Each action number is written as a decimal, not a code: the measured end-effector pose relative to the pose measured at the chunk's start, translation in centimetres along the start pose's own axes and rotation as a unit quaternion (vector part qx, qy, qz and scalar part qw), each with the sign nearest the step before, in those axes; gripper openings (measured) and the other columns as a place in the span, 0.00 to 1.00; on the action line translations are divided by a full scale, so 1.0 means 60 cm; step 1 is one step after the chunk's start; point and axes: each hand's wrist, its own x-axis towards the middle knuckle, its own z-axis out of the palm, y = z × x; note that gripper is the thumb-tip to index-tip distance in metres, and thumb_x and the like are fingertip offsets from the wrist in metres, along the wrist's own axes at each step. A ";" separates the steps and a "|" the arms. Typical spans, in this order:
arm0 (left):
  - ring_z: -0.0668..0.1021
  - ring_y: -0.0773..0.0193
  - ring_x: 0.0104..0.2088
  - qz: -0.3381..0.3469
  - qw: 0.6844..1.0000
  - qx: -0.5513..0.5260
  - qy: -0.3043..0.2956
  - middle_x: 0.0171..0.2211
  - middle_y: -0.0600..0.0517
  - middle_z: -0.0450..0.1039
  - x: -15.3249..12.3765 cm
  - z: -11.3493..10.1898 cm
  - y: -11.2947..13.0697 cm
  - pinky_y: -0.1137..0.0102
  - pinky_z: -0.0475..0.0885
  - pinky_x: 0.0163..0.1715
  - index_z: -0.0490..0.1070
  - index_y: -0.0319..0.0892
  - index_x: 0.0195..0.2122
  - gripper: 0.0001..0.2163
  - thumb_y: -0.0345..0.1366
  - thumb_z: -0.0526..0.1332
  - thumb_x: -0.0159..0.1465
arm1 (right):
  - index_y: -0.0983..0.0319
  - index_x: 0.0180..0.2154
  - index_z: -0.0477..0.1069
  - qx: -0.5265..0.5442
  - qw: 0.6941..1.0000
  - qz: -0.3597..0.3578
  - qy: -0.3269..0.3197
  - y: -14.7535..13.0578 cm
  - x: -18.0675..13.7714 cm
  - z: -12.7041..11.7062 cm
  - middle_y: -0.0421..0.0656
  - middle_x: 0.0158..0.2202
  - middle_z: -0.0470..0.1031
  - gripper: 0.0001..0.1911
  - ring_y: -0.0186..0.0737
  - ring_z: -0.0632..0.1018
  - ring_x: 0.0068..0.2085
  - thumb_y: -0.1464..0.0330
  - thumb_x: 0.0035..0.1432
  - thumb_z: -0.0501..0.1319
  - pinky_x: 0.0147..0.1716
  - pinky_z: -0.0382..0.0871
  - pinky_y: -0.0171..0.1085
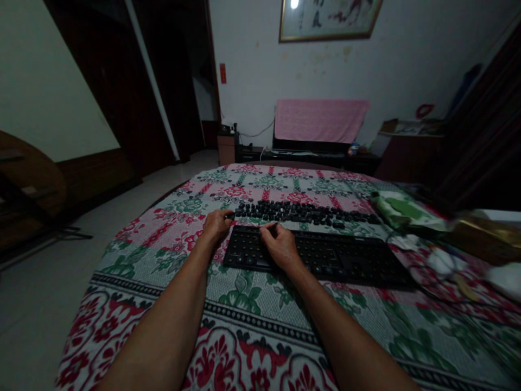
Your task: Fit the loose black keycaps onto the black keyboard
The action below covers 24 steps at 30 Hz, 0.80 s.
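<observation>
A black keyboard [366,259] lies on the cloth-covered table, its keycaps off across much of it and small stems showing. Behind it, loose black keycaps [301,210] are spread in a long band. My left hand [216,225] is by the keyboard's far left corner, finger and thumb closed on a small black keycap [230,215] at the left end of the band. Over the left part of the keyboard, my right hand [281,247] is closed in a pinch. Something small and dark shows at its fingertips, too dim to name.
Patterned cloth [240,298] covers the round table. To the right lie a green and white packet [407,210], a brown box [484,234], white crumpled bags [445,262] and a black cable [431,295]. A pink cloth [319,120] hangs over a screen by the far wall.
</observation>
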 end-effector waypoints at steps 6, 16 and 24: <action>0.75 0.60 0.46 0.000 1.000 -0.008 -0.004 0.45 0.49 0.75 -0.001 -0.003 0.002 0.73 0.65 0.46 0.73 0.45 0.48 0.19 0.33 0.56 0.55 | 0.63 0.31 0.71 -0.006 1.000 -0.004 0.001 0.000 -0.001 -0.001 0.42 0.26 0.73 0.13 0.37 0.74 0.30 0.60 0.51 0.55 0.33 0.66 0.34; 0.76 0.61 0.33 -0.016 0.986 -0.160 -0.042 0.34 0.48 0.78 -0.005 -0.017 0.010 0.72 0.68 0.33 0.75 0.41 0.43 0.16 0.36 0.59 0.54 | 0.63 0.31 0.71 0.000 1.000 -0.006 -0.004 0.001 0.001 -0.001 0.41 0.25 0.73 0.14 0.37 0.73 0.29 0.59 0.51 0.55 0.31 0.66 0.34; 0.71 0.69 0.22 -0.031 0.908 -0.358 -0.215 0.23 0.53 0.72 -0.020 -0.033 0.032 0.74 0.64 0.24 0.75 0.36 0.33 0.15 0.40 0.67 0.46 | 0.64 0.33 0.71 0.073 0.989 -0.062 -0.113 -0.006 -0.008 0.000 0.40 0.27 0.71 0.12 0.33 0.71 0.28 0.61 0.52 0.57 0.29 0.65 0.32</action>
